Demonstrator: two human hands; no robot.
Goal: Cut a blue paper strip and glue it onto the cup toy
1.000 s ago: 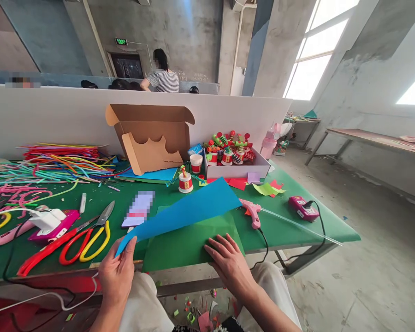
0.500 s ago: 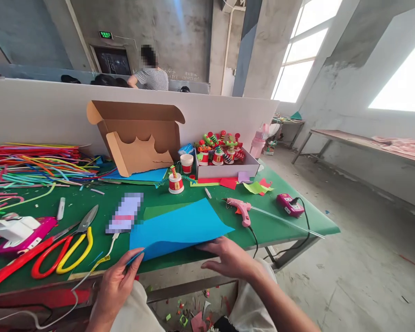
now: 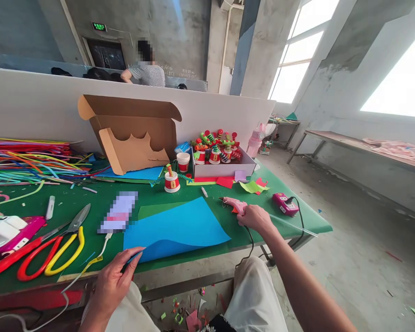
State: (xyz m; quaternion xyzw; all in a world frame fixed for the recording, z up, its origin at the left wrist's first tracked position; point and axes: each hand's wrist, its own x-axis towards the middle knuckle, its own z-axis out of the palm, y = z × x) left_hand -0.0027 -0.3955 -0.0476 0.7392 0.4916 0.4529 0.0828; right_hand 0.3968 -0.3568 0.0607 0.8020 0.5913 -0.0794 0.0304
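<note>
My left hand (image 3: 115, 279) pinches the near left corner of a blue sheet of paper (image 3: 180, 226), whose front edge curls up over the table edge. A green sheet (image 3: 148, 210) shows from under it. My right hand (image 3: 257, 219) is closed around the handle of a pink hot glue gun (image 3: 233, 204), which lies on the table right of the paper. A clear glue stick (image 3: 293, 222) sticks out behind the gun. Behind the paper stands a red and white paper-cup figure (image 3: 172, 182) with coiled green arms.
Scissors with red and yellow handles (image 3: 67, 244), a phone (image 3: 119, 212) on a cable and bundled pipe cleaners (image 3: 27, 161) lie left. Behind are an opened cardboard box (image 3: 134, 124) and a white box (image 3: 224, 171) of cup figures. A pink power strip (image 3: 285, 204) sits right.
My right hand has left the front edge of the blue paper, moved right and up, and taken hold of the glue gun. My left hand still pinches the paper's corner.
</note>
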